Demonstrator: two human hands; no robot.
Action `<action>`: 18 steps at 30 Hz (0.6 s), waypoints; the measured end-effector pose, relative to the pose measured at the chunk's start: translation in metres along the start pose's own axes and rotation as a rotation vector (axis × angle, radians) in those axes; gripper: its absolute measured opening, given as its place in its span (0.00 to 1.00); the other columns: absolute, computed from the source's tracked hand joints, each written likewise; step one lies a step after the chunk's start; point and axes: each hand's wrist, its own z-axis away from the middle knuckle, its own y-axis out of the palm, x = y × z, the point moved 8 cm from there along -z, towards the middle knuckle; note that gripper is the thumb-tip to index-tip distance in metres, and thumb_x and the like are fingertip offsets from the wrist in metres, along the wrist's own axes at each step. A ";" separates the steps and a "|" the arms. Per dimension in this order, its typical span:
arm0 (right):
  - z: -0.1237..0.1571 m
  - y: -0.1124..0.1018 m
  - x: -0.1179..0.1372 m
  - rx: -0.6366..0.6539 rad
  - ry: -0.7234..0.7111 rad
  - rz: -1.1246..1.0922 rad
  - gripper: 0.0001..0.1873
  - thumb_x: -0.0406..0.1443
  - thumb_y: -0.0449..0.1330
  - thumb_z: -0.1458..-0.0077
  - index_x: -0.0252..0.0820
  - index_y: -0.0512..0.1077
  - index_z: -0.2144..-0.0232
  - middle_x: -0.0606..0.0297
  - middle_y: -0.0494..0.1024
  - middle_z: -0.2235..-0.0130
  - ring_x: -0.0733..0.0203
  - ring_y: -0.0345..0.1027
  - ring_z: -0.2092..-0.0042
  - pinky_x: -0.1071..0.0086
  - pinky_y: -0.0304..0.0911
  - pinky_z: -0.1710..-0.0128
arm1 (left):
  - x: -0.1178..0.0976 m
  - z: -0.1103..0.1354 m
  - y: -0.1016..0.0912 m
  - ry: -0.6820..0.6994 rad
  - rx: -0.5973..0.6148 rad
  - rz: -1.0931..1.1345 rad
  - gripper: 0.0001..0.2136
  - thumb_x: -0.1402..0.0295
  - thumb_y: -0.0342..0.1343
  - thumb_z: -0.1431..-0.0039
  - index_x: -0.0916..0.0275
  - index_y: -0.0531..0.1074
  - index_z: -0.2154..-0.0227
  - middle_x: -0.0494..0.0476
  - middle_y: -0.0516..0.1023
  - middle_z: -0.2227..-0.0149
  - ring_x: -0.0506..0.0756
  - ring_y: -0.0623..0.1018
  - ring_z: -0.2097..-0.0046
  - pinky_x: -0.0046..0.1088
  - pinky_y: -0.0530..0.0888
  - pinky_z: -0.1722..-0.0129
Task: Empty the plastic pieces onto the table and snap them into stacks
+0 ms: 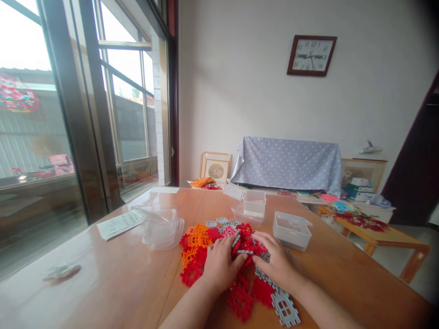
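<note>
A pile of interlocking plastic building tiles in red, orange and grey lies on the wooden table (126, 274). My left hand (222, 262) is curled over the pile, its thumb and fingers gripping a grey-edged tile (245, 252). From the other side, my right hand (276, 262) closes its fingers and thumb on red and grey tiles at the same spot. The fingers partly hide how these pieces join. Orange tiles (199, 235) lie left of my left hand. Nearest me are a red tile (241, 299) and a grey window-shaped tile (286, 309).
Clear plastic boxes stand beyond the pile: a lidded box (291, 233) at right, another box (254, 204) behind, and a shallow container (161, 233) at left. A booklet (120, 223) and a crumpled plastic wrapper (61, 271) lie on the left side. A low wooden table (394, 237) stands at right.
</note>
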 end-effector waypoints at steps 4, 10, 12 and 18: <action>-0.007 0.016 0.009 0.106 -0.038 0.043 0.39 0.34 0.63 0.54 0.54 0.67 0.38 0.62 0.64 0.33 0.46 0.59 0.35 0.53 0.56 0.35 | 0.006 -0.001 0.000 -0.029 -0.015 0.067 0.25 0.49 0.52 0.37 0.49 0.68 0.40 0.55 0.77 0.44 0.64 0.72 0.41 0.43 0.69 0.44; -0.016 0.020 0.012 0.094 -0.042 0.047 0.23 0.35 0.64 0.52 0.50 0.74 0.51 0.60 0.75 0.44 0.47 0.65 0.41 0.54 0.61 0.40 | 0.011 -0.004 -0.002 -0.045 -0.077 0.237 0.20 0.55 0.54 0.37 0.51 0.71 0.44 0.54 0.78 0.45 0.61 0.74 0.44 0.38 0.71 0.44; -0.020 0.020 0.012 0.077 -0.043 0.032 0.17 0.35 0.63 0.51 0.49 0.74 0.56 0.60 0.76 0.46 0.48 0.67 0.43 0.56 0.62 0.41 | 0.011 -0.007 -0.004 -0.046 -0.103 0.370 0.18 0.57 0.54 0.36 0.54 0.72 0.46 0.55 0.79 0.47 0.59 0.76 0.45 0.36 0.72 0.45; -0.038 0.018 0.022 -0.008 -0.040 -0.100 0.12 0.32 0.60 0.49 0.46 0.74 0.60 0.61 0.79 0.51 0.52 0.70 0.47 0.61 0.63 0.44 | 0.017 -0.013 -0.014 -0.075 -0.163 0.893 0.17 0.57 0.53 0.35 0.60 0.72 0.49 0.57 0.80 0.51 0.57 0.78 0.50 0.34 0.74 0.47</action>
